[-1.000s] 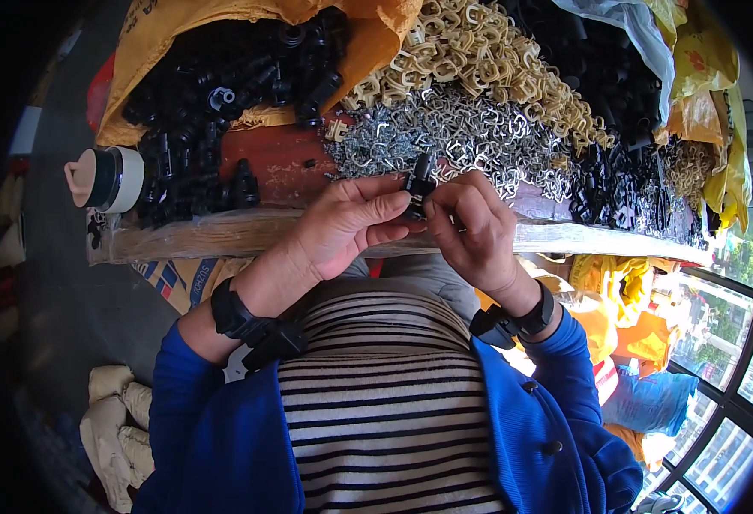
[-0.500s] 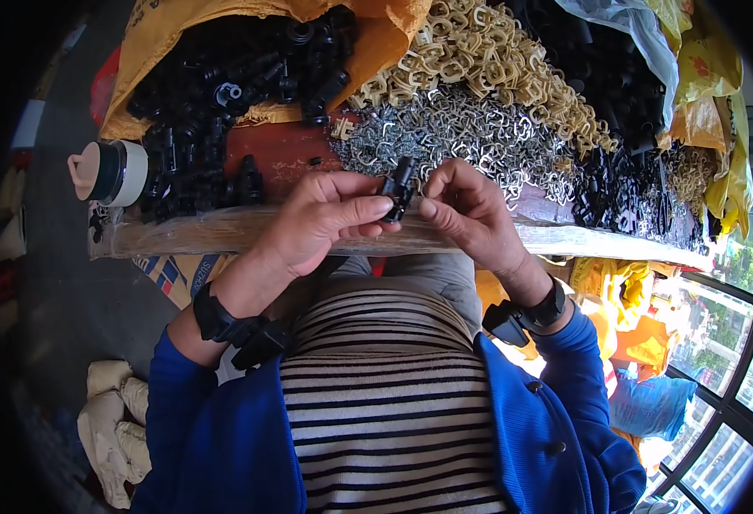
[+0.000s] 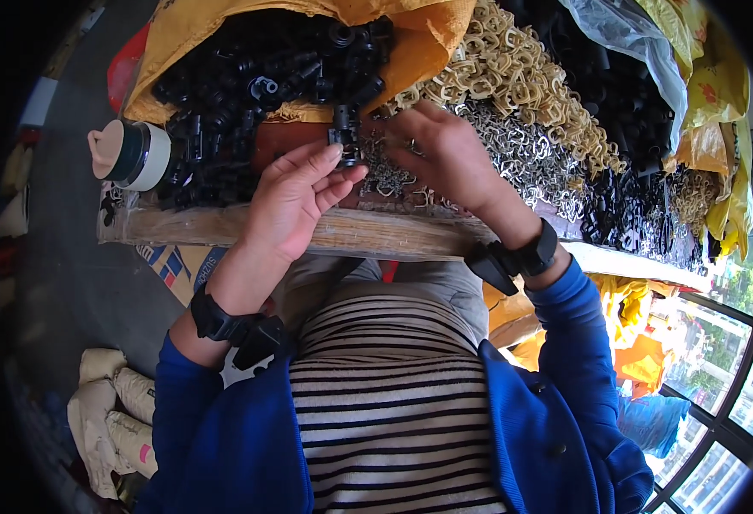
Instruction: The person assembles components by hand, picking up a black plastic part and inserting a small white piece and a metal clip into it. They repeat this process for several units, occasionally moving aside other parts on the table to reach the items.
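Observation:
My left hand pinches a black tubular plastic fitting between thumb and fingers, holding it nearly upright above the table's front edge. Its other fingers are curled loosely below the part. To the right of it, my right hand is over the near-left end of a heap of small silvery metal clips, its back turned up. Blur and shade hide its fingertips, so whether they hold a clip does not show. Just beyond that hand lies a pile of cream-coloured plastic rings.
Black fittings fill an open orange bag at the far left. A cup with a pinkish lid stands at the table's left corner. Black parts lie at the right, beside yellow bags. The wooden table edge runs before me.
My left hand has moved left and slightly up with the fitting. My right hand has left the fitting and reached forward and left to the clips. The view has shifted a little.

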`<state>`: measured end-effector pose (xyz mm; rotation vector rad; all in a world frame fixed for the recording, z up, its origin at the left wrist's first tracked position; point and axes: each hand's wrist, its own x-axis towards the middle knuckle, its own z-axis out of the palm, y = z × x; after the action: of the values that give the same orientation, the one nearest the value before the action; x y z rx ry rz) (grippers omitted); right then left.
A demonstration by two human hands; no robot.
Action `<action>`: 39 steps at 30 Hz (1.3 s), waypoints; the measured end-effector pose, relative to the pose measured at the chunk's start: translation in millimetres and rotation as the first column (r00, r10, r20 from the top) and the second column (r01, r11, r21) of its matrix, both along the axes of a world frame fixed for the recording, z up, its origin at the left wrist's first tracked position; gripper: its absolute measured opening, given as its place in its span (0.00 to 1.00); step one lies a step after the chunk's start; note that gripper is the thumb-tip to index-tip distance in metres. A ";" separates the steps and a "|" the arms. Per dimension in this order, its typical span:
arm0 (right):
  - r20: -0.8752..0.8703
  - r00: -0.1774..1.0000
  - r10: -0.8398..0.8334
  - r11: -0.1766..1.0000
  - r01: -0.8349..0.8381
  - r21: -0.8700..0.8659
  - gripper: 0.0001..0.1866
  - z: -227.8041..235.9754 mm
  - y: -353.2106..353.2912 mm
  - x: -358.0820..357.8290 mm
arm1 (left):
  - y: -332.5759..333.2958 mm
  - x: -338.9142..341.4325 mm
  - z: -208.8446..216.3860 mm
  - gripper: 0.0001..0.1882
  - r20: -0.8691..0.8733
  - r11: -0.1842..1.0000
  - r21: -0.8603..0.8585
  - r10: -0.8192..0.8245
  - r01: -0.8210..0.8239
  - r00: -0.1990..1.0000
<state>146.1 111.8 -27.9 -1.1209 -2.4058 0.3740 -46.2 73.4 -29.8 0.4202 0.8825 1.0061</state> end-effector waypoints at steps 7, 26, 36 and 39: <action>-0.630 0.580 -0.517 0.694 -0.148 -0.705 0.08 0.0 -33.4 31.0 | -2.8 21.7 -5.9 0.10 -0.021 0.973 0.040 -0.227 0.228 0.974; -0.638 0.732 -0.239 0.878 -0.118 -0.464 0.08 9.8 -51.3 73.7 | -6.4 83.7 -8.3 0.11 0.226 0.905 0.012 -0.417 0.425 0.880; -0.264 0.870 -0.417 0.905 0.368 -0.215 0.10 12.2 -52.5 137.7 | 4.5 84.7 0.9 0.10 0.073 0.894 0.043 -0.448 0.446 0.891; -0.061 0.723 -0.688 0.725 0.689 -0.003 0.08 6.2 -65.6 196.4 | 8.9 85.6 -1.4 0.10 -0.003 0.923 0.090 -0.376 0.374 0.927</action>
<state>342.6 46.2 -21.7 -1.8542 -1.7456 0.1179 39.3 82.2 -31.2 0.6320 0.7103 0.6938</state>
